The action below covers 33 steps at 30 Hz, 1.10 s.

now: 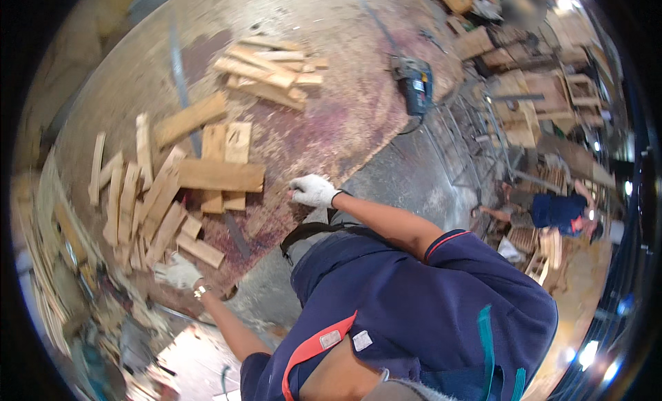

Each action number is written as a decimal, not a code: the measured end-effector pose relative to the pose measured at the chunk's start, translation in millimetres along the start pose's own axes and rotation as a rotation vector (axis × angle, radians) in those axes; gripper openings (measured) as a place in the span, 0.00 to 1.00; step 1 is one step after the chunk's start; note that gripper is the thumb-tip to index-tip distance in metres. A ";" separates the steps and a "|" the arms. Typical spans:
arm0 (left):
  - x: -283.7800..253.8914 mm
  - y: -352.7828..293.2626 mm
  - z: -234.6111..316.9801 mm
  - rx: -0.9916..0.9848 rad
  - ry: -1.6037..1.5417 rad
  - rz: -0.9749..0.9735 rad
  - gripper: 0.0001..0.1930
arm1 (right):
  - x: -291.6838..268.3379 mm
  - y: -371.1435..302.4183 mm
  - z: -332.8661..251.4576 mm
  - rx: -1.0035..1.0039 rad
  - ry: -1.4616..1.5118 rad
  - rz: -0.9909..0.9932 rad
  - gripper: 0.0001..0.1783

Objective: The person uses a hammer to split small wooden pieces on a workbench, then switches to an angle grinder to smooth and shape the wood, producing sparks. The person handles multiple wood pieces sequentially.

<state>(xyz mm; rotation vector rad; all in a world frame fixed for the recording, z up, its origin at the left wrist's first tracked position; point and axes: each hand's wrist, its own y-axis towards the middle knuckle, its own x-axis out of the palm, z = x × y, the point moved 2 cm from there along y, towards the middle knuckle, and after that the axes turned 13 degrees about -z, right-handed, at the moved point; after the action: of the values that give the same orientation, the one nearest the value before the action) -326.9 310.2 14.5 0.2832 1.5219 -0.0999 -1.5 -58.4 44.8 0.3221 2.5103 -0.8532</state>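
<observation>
My left hand point(178, 271), in a white glove, is at the near end of a heap of wooden strips point(131, 201). Its fingers look stretched out beside the strips, and I cannot tell whether they touch one. A short wood block point(200, 250) lies just beyond that hand. My right hand point(314, 191), gloved too, hovers over the table's near edge with its fingers curled in; its palm is hidden. To its left, a wide board point(221, 175) lies across two upright-grained boards point(237, 142).
Another stack of wooden strips point(269, 66) sits farther back on the stained worktable point(331, 125). A corded power tool point(416, 87) rests near the table's right edge. Beyond are a metal frame point(458, 142), wood piles and a person in a dark shirt point(557, 211).
</observation>
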 end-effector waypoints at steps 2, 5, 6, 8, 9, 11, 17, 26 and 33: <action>-13.1 -18.7 94.9 0.084 -0.271 -0.156 0.40 | -2.9 -13.0 -1.8 0.032 0.018 -0.009 0.17; -56.7 -62.0 213.9 0.521 -0.495 -0.033 0.35 | -11.4 -41.8 -0.2 -0.062 0.022 -0.056 0.16; -62.6 -81.9 246.6 0.524 -0.544 -0.168 0.36 | -9.5 -54.0 13.9 -0.130 -0.015 -0.017 0.15; -88.3 -123.1 299.2 0.620 -0.585 -0.313 0.35 | -0.9 -78.6 48.0 -0.063 -0.080 0.006 0.16; -102.0 -140.9 318.1 0.678 -0.623 -0.349 0.34 | -1.4 -94.7 58.3 0.014 -0.013 0.029 0.19; -123.3 -172.2 355.9 0.839 -0.722 -0.436 0.31 | -1.1 -134.3 88.2 0.206 0.123 0.123 0.23; -175.8 -246.5 403.8 1.052 -0.936 -1.491 0.15 | 67.8 -281.3 208.1 0.766 0.459 0.465 0.29; -351.2 -389.9 478.8 2.422 -1.240 -2.627 0.15 | 234.4 -461.0 275.7 1.116 1.230 0.549 0.24; -439.2 -517.2 493.4 2.228 -1.261 -3.407 0.16 | 273.0 -476.3 298.7 1.031 1.373 0.910 0.19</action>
<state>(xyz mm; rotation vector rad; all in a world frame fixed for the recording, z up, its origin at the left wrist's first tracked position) 4.3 -357.4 399.6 0.6076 1.2703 2.1194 -302.9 -596.6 -55.6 2.8494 1.9042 -1.6894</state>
